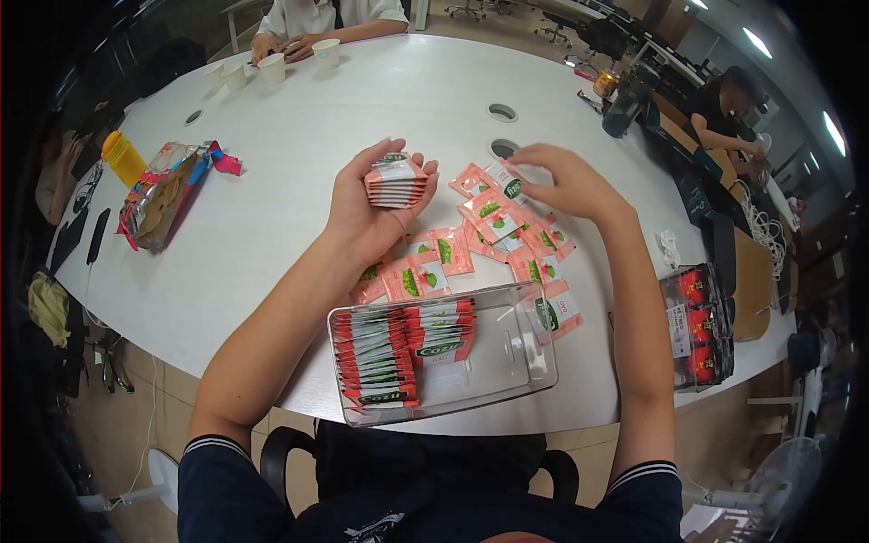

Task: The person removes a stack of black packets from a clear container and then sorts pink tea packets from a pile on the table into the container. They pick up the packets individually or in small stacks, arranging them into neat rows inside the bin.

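Note:
My left hand (362, 201) is palm up with its fingers curled round a neat stack of pink-and-white Cozy tea sachets (396, 185). On the right, my right hand (579, 188) has thumb and fingers at the edge of a single tea sachet (504, 178), tilted at the top of a loose heap. That heap of pink tea sachets (493, 217) spreads over the table between and below my hands. Nearer to me lies a clear plastic box (493, 385), with upright rows of tea sachets (373, 353) packed in its left and middle parts.
On the white table (299, 136), an opened snack bag (167, 195) and a yellow-capped bottle (124, 158) stand left. Paper cups (272, 70) are by a person (335, 18) across. A pack with red items (697, 326), cardboard boxes (751, 281) and a dark tumbler (631, 100) line the right.

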A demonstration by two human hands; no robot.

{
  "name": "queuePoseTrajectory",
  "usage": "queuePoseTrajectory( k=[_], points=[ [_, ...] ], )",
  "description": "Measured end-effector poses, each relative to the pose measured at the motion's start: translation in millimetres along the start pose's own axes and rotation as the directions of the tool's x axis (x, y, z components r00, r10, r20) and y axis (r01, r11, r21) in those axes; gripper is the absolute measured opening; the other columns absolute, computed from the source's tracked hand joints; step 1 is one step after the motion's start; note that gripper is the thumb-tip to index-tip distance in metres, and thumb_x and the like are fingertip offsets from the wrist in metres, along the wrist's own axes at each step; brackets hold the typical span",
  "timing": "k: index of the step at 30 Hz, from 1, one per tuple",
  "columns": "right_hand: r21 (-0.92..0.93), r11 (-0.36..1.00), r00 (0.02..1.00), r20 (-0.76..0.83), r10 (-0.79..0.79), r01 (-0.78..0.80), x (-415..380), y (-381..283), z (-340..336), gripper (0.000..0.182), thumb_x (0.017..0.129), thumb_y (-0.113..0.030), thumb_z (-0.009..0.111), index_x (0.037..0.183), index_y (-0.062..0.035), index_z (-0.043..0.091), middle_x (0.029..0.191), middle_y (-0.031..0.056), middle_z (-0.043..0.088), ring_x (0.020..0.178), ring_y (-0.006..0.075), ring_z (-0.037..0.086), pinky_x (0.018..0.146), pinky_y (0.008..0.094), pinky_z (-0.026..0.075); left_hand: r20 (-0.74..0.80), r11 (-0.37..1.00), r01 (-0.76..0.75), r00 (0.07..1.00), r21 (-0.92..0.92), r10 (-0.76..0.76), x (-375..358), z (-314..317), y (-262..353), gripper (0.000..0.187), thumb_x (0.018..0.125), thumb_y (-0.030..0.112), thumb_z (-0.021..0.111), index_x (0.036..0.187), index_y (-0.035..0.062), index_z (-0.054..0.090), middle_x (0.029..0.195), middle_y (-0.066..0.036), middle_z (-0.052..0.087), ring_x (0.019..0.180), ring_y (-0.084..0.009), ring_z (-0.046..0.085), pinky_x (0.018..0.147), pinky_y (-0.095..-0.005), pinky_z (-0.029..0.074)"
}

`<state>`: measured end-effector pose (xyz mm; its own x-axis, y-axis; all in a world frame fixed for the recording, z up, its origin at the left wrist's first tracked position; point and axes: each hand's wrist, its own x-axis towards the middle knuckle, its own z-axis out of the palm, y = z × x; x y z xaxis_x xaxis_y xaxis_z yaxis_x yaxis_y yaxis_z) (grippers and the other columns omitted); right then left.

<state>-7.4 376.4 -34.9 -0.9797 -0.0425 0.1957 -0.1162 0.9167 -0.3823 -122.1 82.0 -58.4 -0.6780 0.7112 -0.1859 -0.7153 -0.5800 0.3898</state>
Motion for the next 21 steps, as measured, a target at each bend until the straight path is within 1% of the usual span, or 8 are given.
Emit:
queuePoseTrajectory(
  k=[2,5,8,11,14,17,20,21],
  points=[
    [-0.043,0.998,0.996,0.087,-0.038,0.042,-6.7,13.9,12.3,0.066,0.08,-0.006,0.068,0.146,-0.0082,0.062,0.141,0.0133,0.066,0.124,0.032,0.064,0.107,0.0379,0.051,-0.01,0.998,0.017,1.0,-0.057,-0.018,-0.3,-0.4,-0.2,0.047,0.102,0.022,0.067,0.14,0.0035,0.046,0.124,-0.022,0.056,0.114,-0.0332,0.062,0.097,-0.0461,0.06],
    [-0.04,0.997,0.995,0.071,-0.064,0.067,-9.5,17.8,20.8,0.072,0.077,-0.005,0.062,0.148,-0.0068,0.06,0.144,0.0159,0.065,0.126,0.0335,0.063,0.107,0.039,0.051,0.023,0.994,0.026,0.999,-0.107,-0.024,-0.9,-1.4,1.0,0.049,0.102,0.024,0.067,0.14,0.0017,0.044,0.126,-0.025,0.053,0.118,-0.0356,0.06,0.1,-0.0489,0.058],
    [-0.175,0.981,0.994,0.084,-0.074,0.088,-7.3,13.0,17.9,0.062,0.081,-0.013,0.065,0.143,-0.0049,0.063,0.14,0.0174,0.066,0.125,0.0351,0.063,0.105,0.0408,0.052,0.054,0.988,0.027,0.998,-0.149,-0.02,-0.9,-1.6,1.9,0.053,0.103,0.024,0.067,0.142,0.0005,0.041,0.129,-0.025,0.051,0.12,-0.0371,0.058,0.102,-0.0506,0.056],
    [-0.261,0.961,0.994,0.074,-0.08,0.097,-7.4,3.0,10.8,0.047,0.087,-0.021,0.066,0.129,-0.0012,0.071,0.128,0.0168,0.071,0.117,0.0354,0.066,0.1,0.0427,0.053,0.057,0.982,0.033,0.998,-0.184,-0.023,0.2,-1.8,1.7,0.056,0.103,0.024,0.067,0.144,-0.0002,0.038,0.131,-0.025,0.048,0.122,-0.0378,0.056,0.103,-0.0512,0.056],
    [-0.265,0.949,0.979,-0.068,-0.194,0.17,-8.9,24.3,20.5,0.035,0.09,-0.023,0.067,0.115,0.0002,0.076,0.115,0.015,0.073,0.106,0.0349,0.068,0.094,0.0433,0.053,0.068,0.981,0.038,0.997,-0.188,-0.026,0.7,-2.9,1.5,0.056,0.103,0.024,0.067,0.144,-0.0004,0.037,0.132,-0.025,0.047,0.123,-0.0378,0.056,0.103,-0.0511,0.056],
    [-0.102,0.993,0.981,-0.177,-0.083,0.065,-7.9,14.6,8.8,0.028,0.09,-0.017,0.068,0.109,0.0008,0.078,0.107,0.0131,0.073,0.102,0.0295,0.069,0.09,0.0387,0.055,0.084,0.982,0.047,0.996,-0.185,-0.032,1.1,-3.8,2.3,0.055,0.103,0.023,0.067,0.143,-0.0005,0.037,0.132,-0.025,0.047,0.122,-0.0377,0.056,0.103,-0.0507,0.056],
    [0.163,0.984,0.956,-0.269,0.115,-0.072,-1.4,9.5,-4.9,0.025,0.089,-0.006,0.067,0.11,-0.001,0.079,0.109,0.0108,0.073,0.108,0.0215,0.069,0.092,0.0354,0.054,0.096,0.981,0.075,0.994,-0.181,-0.059,-0.2,-2.6,2.4,0.051,0.104,0.022,0.065,0.142,0.0,0.04,0.131,-0.024,0.049,0.122,-0.0371,0.057,0.103,-0.0504,0.056],
    [0.3,0.953,0.96,-0.275,0.05,0.036,1.3,5.3,-8.3,0.025,0.088,-0.002,0.067,0.109,-0.0013,0.08,0.11,0.0103,0.073,0.107,0.0211,0.069,0.092,0.0354,0.055,0.098,0.98,0.089,0.993,-0.179,-0.072,-0.7,-2.3,2.1,0.049,0.104,0.022,0.064,0.141,0.0002,0.041,0.131,-0.024,0.049,0.122,-0.0369,0.057,0.103,-0.0503,0.056]
  ],
)
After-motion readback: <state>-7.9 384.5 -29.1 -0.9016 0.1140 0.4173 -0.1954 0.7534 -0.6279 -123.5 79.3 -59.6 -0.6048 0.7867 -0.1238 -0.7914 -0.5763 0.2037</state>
